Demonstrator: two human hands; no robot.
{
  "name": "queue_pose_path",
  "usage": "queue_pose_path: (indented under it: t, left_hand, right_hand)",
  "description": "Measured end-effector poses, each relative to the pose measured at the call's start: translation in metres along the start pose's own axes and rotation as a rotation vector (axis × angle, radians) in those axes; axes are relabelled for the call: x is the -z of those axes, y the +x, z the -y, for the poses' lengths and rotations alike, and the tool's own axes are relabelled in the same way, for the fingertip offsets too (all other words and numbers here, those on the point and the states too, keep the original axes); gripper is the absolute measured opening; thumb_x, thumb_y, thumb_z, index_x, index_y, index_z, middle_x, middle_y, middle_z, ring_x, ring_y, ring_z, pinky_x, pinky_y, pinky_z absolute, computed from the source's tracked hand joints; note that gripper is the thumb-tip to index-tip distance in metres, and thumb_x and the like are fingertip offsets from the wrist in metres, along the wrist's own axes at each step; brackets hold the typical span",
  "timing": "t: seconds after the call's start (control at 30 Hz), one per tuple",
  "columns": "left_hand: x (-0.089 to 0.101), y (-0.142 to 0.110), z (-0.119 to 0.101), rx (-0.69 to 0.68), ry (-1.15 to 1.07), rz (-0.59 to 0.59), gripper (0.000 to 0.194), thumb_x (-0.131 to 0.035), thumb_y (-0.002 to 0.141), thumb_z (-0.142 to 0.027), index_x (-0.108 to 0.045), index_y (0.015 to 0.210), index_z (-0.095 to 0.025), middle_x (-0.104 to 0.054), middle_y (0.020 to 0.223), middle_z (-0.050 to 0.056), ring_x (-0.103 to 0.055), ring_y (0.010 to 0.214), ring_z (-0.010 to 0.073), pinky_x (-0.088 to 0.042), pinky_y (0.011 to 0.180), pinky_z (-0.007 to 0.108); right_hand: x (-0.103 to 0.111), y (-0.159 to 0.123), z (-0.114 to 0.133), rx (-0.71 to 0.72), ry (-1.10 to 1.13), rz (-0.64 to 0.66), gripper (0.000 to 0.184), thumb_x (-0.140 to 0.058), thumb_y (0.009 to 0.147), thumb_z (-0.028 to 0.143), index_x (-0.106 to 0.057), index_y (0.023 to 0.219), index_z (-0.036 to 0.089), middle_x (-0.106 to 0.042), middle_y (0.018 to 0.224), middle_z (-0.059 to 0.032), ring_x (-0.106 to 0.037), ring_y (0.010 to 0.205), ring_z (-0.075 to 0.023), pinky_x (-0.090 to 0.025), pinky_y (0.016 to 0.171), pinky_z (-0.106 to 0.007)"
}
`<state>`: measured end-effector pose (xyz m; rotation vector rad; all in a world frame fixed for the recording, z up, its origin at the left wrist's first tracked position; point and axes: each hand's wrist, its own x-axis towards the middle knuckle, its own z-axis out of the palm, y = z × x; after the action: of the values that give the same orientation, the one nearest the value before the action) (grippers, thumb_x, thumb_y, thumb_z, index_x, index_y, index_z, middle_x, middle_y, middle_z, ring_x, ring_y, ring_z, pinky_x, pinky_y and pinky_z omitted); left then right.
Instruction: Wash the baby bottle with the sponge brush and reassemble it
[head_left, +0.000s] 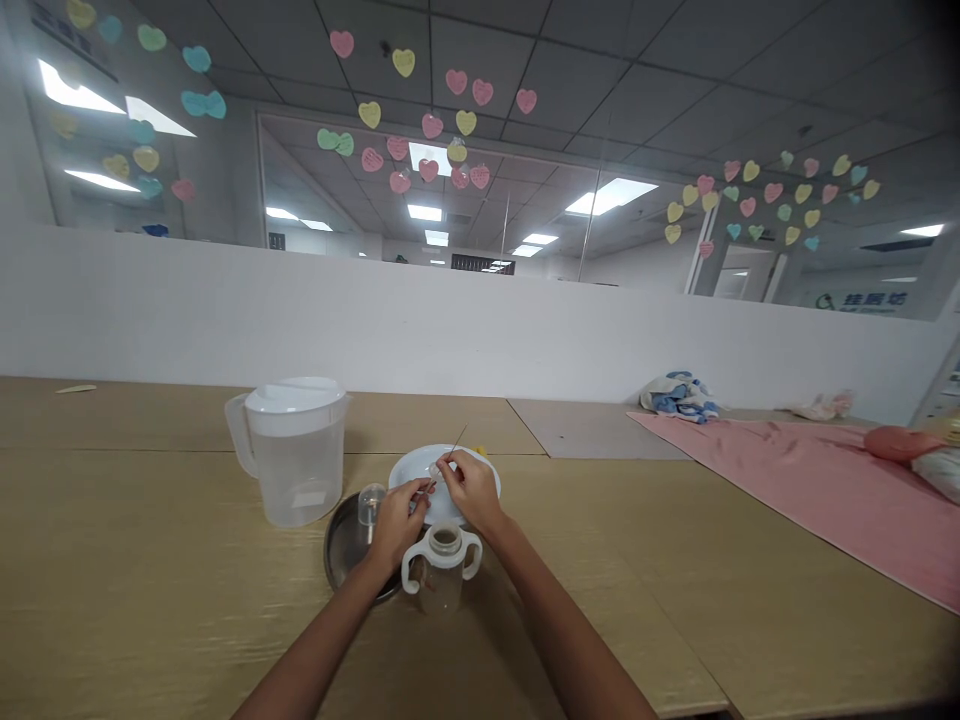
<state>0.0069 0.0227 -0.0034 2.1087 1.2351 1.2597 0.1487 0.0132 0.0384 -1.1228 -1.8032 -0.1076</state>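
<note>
In the lower middle of the frame, two hands meet over a white plate (409, 468). The right hand (466, 486) pinches a small clear piece (435, 470), too tiny to make out, with a thin stick (460, 436) poking up beside its fingers. The left hand (401, 512) has its fingertips drawn together close by; whether it grips anything, I cannot tell. Both hands hide much of the plate, and the left one covers part of a round metal tray (341, 550). A yellow bit (481, 451) peeks out behind the plate.

There is one clear bottle (441, 585), open-topped with two white handles, in front of the hands; one clear cap (370, 504) on the tray; and one lidded pitcher (298, 465) left of centre on the surface (150, 560). Its pale label (309, 498) is unreadable. Blue characters (875, 300) at the right are too blurred to read surely.
</note>
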Motion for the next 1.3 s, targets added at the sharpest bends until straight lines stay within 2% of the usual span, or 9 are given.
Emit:
queue_pose_path:
  t: [0.2,0.53,0.8,0.97,1.1,1.17,1.3]
  left_hand:
    - [-0.001,0.000,0.002,0.019,-0.016,0.016,0.033,-0.043,0.075,-0.014,-0.061,0.102,-0.014,-0.068,0.094,0.009,-0.062,0.086,0.0192,-0.045,0.081,0.032]
    - [-0.002,0.000,0.003,-0.001,-0.075,-0.024,0.031,-0.043,0.075,-0.017,-0.063,0.099,-0.014,-0.069,0.087,0.009,-0.062,0.083,0.0204,-0.045,0.080,0.034]
    - [0.000,-0.001,0.001,-0.020,-0.080,-0.023,0.030,-0.042,0.076,-0.021,-0.063,0.096,-0.015,-0.069,0.085,0.009,-0.062,0.080,0.0207,-0.046,0.076,0.033]
    - [-0.001,0.000,0.002,-0.008,-0.089,-0.012,0.029,-0.043,0.075,-0.021,-0.064,0.094,-0.015,-0.069,0.085,0.008,-0.062,0.078,0.0193,-0.046,0.075,0.032]
    - [-0.001,0.000,0.002,-0.001,-0.089,-0.007,0.030,-0.042,0.076,-0.023,-0.064,0.097,-0.016,-0.070,0.090,0.008,-0.063,0.080,0.0194,-0.047,0.076,0.032]
    - [0.000,-0.001,0.001,-0.001,-0.076,-0.010,0.030,-0.042,0.077,-0.023,-0.064,0.096,-0.016,-0.070,0.090,0.008,-0.063,0.082,0.0200,-0.047,0.077,0.032]
    - [0.001,-0.001,0.001,-0.020,-0.082,-0.009,0.032,-0.041,0.077,-0.024,-0.064,0.098,-0.015,-0.069,0.095,0.009,-0.062,0.085,0.0197,-0.046,0.079,0.032]
  right_hand:
    - [-0.002,-0.001,-0.003,-0.049,-0.006,0.007,0.027,-0.040,0.089,0.031,-0.063,0.081,0.019,-0.067,0.076,-0.0026,-0.057,0.066,-0.0122,-0.037,0.063,-0.020]
    - [-0.001,0.000,-0.002,-0.125,-0.073,0.018,0.027,-0.035,0.092,0.031,-0.059,0.091,0.018,-0.069,0.077,-0.0039,-0.064,0.070,-0.0143,-0.040,0.063,-0.020]
    - [-0.001,0.000,-0.003,-0.189,-0.014,0.022,0.027,-0.032,0.093,0.032,-0.054,0.095,0.018,-0.071,0.079,-0.0048,-0.067,0.073,-0.0144,-0.042,0.062,-0.019]
    - [0.000,-0.001,-0.003,-0.213,0.052,-0.091,0.028,-0.030,0.092,0.036,-0.052,0.094,0.017,-0.068,0.063,-0.0012,-0.064,0.059,-0.0141,-0.040,0.058,-0.021]
    - [0.005,0.002,-0.003,-0.229,0.141,-0.313,0.031,-0.031,0.091,0.039,-0.053,0.087,0.017,-0.063,0.060,0.0000,-0.058,0.054,-0.0122,-0.039,0.056,-0.021]
    - [0.007,0.005,-0.006,-0.267,0.138,-0.382,0.031,-0.035,0.089,0.040,-0.056,0.082,0.017,-0.063,0.063,-0.0009,-0.056,0.054,-0.0121,-0.039,0.056,-0.021]
    - [0.004,0.009,-0.025,-0.408,0.101,-0.324,0.024,-0.045,0.082,0.032,-0.062,0.076,0.016,-0.067,0.072,-0.0043,-0.058,0.061,-0.0137,-0.042,0.059,-0.023]
